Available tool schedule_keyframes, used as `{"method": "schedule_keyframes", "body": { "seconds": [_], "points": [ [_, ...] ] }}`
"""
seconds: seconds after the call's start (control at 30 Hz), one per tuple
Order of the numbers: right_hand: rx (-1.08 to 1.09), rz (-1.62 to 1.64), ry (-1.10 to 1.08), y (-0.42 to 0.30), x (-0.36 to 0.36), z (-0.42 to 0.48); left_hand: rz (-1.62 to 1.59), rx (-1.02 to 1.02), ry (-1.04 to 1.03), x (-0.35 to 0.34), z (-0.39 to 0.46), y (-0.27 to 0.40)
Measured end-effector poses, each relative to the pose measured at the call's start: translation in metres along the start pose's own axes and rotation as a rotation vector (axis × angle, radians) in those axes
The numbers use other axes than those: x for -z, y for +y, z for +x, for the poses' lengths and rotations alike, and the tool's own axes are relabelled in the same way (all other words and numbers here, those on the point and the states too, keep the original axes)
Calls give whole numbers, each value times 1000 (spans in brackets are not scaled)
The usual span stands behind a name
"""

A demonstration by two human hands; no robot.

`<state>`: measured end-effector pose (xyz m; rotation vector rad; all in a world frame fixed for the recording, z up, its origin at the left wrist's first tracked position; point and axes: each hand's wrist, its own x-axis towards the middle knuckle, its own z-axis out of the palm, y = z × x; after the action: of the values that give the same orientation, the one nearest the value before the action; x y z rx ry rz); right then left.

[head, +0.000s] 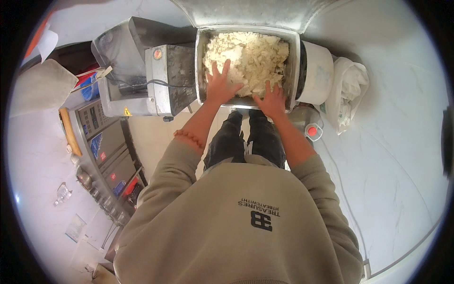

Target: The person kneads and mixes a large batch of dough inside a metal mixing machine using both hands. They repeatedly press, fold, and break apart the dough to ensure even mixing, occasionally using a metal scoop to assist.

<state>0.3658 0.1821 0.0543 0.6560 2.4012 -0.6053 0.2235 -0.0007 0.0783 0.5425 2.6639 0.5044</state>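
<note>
Crumbly pale dough with loose white flour (255,53) fills much of a rectangular metal bin (248,28), which looks like the tub of a dough mixer. My left hand (220,84) rests with spread fingers on the floury left part of the dough, and a beaded bracelet circles that forearm. At the bin's near right part, my right hand (272,98) touches the dough's edge with its fingers apart. Neither hand closes around anything. The undersides of both hands are hidden. A raised metal lid (248,12) stands behind the bin.
Left of the bin stands a metal machine (170,78) with a cable across it. A white bucket (317,72), a white plastic bag (345,92) and a container with a red cap (312,131) are at the right. A steel cabinet (106,142) stands lower left.
</note>
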Motion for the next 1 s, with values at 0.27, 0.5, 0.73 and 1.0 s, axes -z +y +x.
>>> {"method": "schedule_keyframes", "body": {
  "seconds": [0.27,0.5,0.73,1.0],
  "points": [
    [-49,-98,-39,4,-8,0,173,26,-365,-35,-21,37],
    [-94,-32,-111,-5,2,-2,93,60,-241,-57,-15,10],
    [-42,41,-13,-9,-2,-1,128,157,-285,-31,-40,-2],
    [198,-303,138,-51,14,5,129,243,-384,-29,-40,-18]
  ]
}}
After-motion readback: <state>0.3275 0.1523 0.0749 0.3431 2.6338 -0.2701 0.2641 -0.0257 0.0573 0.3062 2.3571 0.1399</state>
